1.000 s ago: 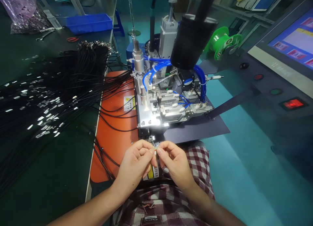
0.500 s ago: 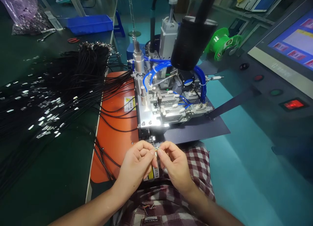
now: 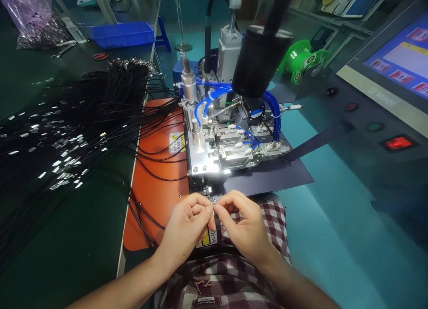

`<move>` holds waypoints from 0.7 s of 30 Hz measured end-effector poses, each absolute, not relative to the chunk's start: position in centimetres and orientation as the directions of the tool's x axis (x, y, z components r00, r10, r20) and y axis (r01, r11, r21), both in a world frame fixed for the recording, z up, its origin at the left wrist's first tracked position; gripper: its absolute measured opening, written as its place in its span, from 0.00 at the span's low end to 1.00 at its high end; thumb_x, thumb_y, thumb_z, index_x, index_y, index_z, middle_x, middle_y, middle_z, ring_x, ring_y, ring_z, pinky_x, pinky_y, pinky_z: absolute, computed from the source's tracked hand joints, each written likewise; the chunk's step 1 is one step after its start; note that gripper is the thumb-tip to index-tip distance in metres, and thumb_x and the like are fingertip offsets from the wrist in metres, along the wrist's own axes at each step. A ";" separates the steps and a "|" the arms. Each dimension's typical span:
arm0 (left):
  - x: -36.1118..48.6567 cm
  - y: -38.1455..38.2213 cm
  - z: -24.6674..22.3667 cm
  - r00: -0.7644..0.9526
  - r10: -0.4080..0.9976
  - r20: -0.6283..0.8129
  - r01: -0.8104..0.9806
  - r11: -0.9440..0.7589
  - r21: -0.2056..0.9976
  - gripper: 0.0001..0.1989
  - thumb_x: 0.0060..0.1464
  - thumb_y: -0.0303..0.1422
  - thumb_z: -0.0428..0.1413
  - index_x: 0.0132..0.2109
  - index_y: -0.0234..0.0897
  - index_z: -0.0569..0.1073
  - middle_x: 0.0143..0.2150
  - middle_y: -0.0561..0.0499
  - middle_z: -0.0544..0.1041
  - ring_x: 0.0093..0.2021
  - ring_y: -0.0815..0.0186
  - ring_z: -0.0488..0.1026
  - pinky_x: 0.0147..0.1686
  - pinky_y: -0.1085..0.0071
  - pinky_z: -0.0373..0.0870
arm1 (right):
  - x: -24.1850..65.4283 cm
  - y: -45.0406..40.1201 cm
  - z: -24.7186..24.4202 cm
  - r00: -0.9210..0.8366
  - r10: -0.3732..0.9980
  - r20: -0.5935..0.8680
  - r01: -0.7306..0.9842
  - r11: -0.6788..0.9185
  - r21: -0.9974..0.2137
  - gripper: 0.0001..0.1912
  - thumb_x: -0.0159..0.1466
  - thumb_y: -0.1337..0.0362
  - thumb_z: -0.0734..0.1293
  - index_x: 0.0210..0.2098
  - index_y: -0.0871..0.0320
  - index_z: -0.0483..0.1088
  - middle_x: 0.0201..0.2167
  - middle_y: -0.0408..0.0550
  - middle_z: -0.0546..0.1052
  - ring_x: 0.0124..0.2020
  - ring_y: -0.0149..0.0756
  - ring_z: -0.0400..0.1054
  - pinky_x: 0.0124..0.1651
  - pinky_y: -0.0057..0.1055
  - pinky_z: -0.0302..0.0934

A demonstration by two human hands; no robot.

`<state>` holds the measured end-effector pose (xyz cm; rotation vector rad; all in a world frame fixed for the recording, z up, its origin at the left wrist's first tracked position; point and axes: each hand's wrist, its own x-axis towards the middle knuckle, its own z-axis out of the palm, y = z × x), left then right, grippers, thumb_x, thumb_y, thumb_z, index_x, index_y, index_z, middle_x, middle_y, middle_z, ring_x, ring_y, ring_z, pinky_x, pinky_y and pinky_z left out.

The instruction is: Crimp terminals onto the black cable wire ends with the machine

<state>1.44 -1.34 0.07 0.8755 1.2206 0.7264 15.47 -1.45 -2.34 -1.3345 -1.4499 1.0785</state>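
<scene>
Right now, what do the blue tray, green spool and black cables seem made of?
Blue tray: probably plastic, fairly matte, evenly coloured. Green spool: likely glossy plastic, showing bright highlights. Black cables: apparently smooth plastic or rubber sheathing, bending in curves.

Glare whitens the metal plate (image 3: 203,159) amid dim, edge-stretched surroundings.

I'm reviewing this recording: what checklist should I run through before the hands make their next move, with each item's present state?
1. Left hand in a pinch: ok, thumb and forefinger meet.
2. Right hand pinching close beside it: ok.
3. What they hold: cannot tell, too small.
4. Both hands clear of the bright plate: ok, they are in front of it.
5. Red switch lit: ok.
6. Checked cloth free of scraps: not ok, a few thin ones lie on it.
</scene>
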 end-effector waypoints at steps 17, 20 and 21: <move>0.0 0.0 0.0 0.453 0.765 -0.458 -0.006 0.517 0.856 0.09 0.58 0.37 0.51 0.35 0.35 0.64 0.21 0.56 0.70 0.11 0.80 0.52 0.11 0.82 0.44 | 15.9 -1.5 -3.2 -0.287 0.879 -0.381 -0.263 -0.454 -0.851 0.14 0.58 0.56 0.68 0.26 0.59 0.64 0.15 0.36 0.62 0.17 0.25 0.52 0.23 0.25 0.46; -0.3 0.4 0.5 0.366 0.818 -0.443 0.153 0.417 0.896 0.07 0.57 0.35 0.52 0.39 0.37 0.64 0.24 0.56 0.70 0.15 0.77 0.58 0.13 0.81 0.51 | 15.9 -0.6 -3.4 -0.265 0.897 -0.354 -0.250 -0.418 -0.873 0.14 0.58 0.56 0.68 0.25 0.59 0.65 0.15 0.36 0.63 0.17 0.25 0.53 0.23 0.25 0.46; -0.5 0.6 0.5 0.308 0.868 -0.390 0.238 0.327 0.915 0.06 0.56 0.34 0.52 0.40 0.38 0.65 0.26 0.55 0.70 0.18 0.75 0.61 0.16 0.79 0.55 | 16.0 -0.1 -3.5 -0.248 0.906 -0.344 -0.241 -0.402 -0.884 0.13 0.58 0.57 0.68 0.25 0.59 0.65 0.14 0.36 0.63 0.17 0.26 0.53 0.23 0.25 0.46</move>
